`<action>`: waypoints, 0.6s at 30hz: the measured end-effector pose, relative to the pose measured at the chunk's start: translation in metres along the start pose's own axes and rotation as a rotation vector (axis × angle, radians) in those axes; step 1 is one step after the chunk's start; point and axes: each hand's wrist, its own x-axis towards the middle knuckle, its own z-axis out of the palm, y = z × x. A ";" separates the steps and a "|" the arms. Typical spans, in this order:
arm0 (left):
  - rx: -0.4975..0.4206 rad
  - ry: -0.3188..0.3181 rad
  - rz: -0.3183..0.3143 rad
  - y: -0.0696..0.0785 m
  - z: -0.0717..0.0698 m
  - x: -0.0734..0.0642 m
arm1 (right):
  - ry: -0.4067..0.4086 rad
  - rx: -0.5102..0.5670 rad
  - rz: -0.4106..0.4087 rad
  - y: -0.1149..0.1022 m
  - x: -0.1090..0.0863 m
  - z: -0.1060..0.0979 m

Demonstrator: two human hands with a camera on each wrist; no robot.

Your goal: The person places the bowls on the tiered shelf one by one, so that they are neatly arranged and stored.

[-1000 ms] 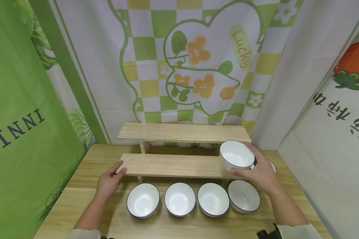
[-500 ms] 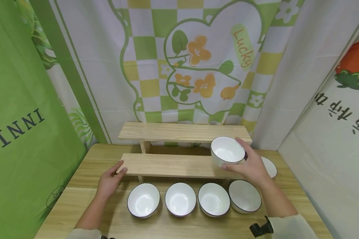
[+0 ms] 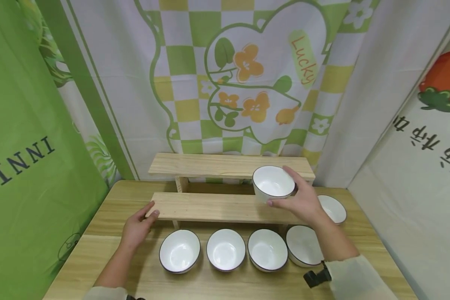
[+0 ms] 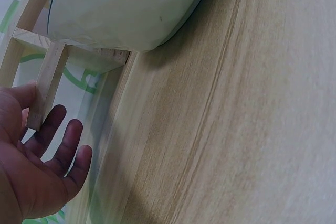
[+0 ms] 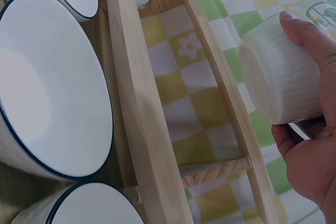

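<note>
A white bowl with a dark rim [image 3: 273,181] is held up in my right hand [image 3: 302,199], thumb and fingers gripping its right side. It overlaps the right part of the two-step wooden shelf [image 3: 210,207], and the right wrist view shows the ribbed outside of this bowl [image 5: 278,72]. At the left end of the lower board, my left hand [image 3: 136,227] pinches the wood; in the left wrist view the thumb and index finger straddle the board end [image 4: 47,82], other fingers loosely bent.
Several matching bowls [image 3: 226,250] stand in a row before the shelf on the wooden table [image 3: 97,246]; the rightmost is partly behind my right forearm. Another bowl [image 3: 332,208] sits right of the shelf. A patterned curtain [image 3: 195,83] hangs close behind, with fabric walls either side.
My right hand has carried its bowl leftward and slightly up, over the shelf. The bowl at the right of the shelf has come into fuller view. My left hand stays put.
</note>
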 end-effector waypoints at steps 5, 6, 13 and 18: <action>-0.004 0.008 -0.007 0.001 0.000 0.000 | 0.004 -0.009 -0.007 -0.003 0.006 0.007; -0.003 0.006 -0.005 0.001 0.000 0.000 | 0.006 -0.015 -0.006 -0.004 0.007 0.008; -0.004 0.001 -0.007 0.002 -0.001 -0.001 | -0.006 -0.026 -0.017 -0.008 0.013 0.016; -0.002 -0.004 -0.001 0.001 -0.001 0.001 | -0.018 -0.022 -0.010 -0.012 0.017 0.021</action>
